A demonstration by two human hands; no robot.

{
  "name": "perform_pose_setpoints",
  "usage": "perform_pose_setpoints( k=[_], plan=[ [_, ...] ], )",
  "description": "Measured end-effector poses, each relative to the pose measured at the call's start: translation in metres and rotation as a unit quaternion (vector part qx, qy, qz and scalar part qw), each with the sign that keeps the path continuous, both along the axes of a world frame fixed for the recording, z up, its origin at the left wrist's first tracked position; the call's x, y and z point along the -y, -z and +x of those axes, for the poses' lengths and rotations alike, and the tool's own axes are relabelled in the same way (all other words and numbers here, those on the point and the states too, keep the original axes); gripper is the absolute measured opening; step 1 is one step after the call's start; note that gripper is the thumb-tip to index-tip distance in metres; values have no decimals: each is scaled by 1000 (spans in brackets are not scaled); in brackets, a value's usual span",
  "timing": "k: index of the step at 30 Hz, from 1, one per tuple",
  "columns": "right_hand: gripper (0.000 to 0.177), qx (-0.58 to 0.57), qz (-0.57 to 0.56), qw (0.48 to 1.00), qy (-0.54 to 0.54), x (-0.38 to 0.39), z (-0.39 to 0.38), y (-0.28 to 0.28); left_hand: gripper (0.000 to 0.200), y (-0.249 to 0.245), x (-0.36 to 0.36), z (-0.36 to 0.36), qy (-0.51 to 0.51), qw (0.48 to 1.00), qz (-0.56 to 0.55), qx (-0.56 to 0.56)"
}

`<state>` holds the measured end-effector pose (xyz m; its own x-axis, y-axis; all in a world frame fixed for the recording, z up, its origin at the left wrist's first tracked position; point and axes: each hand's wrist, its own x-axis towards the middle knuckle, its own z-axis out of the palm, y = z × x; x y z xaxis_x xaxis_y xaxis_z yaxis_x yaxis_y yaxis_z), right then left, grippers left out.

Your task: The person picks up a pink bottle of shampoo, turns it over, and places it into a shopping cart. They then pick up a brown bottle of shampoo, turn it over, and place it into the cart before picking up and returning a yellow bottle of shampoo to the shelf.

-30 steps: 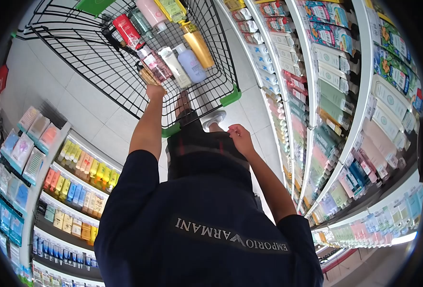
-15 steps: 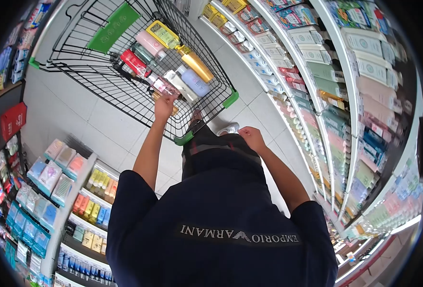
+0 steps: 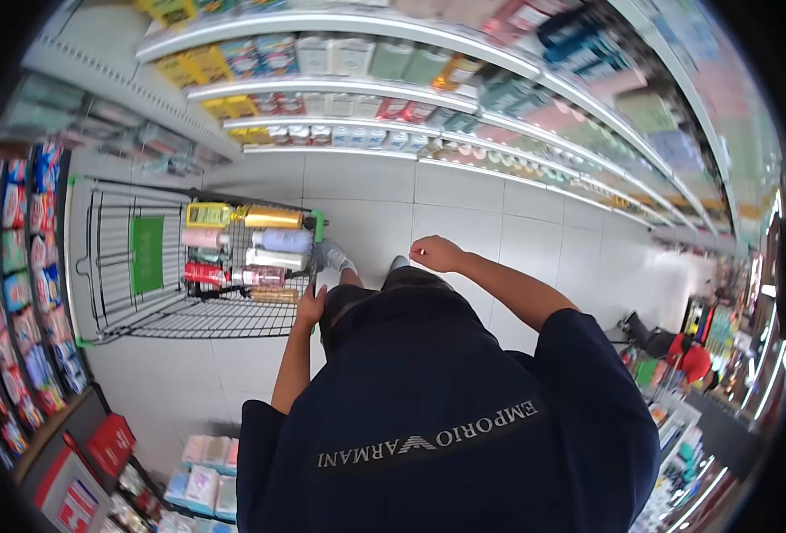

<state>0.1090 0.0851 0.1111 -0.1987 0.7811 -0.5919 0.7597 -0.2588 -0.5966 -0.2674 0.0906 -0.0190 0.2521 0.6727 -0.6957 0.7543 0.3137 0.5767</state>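
The left hand (image 3: 310, 306) closed on the cart (image 3: 109, 298) at nine o'clock, probably steering it (bottles (image 3: 260, 240) inside); the right hand (image 3: 436, 253) hung empty, loosely curled.

This is a self-service shop, seen in a toiletries aisle. Long lit shelves (image 3: 393, 98) run along the far side, packed in rows with boxes, tubes and bottles — grouped by colour and kind. A rack of hanging packets (image 3: 11, 266) fills the left. A wire trolley (image 3: 109, 266) on the pale tiled floor (image 3: 464, 204) carries toiletry bottles (image 3: 260, 240) — and another person (image 3: 686, 355) is among displays at the right.
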Motion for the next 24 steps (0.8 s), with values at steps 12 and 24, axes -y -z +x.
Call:
perform_pose_setpoints(
  k=[12,24],
  plan=[
    [27,68,-69,987,128,259,140,80,75,40,37,19,-75,960,260,-71],
    [22,-82,-164,916,356,296,156,78,63,27,13,57,-165,966,184,-73]
  ],
)
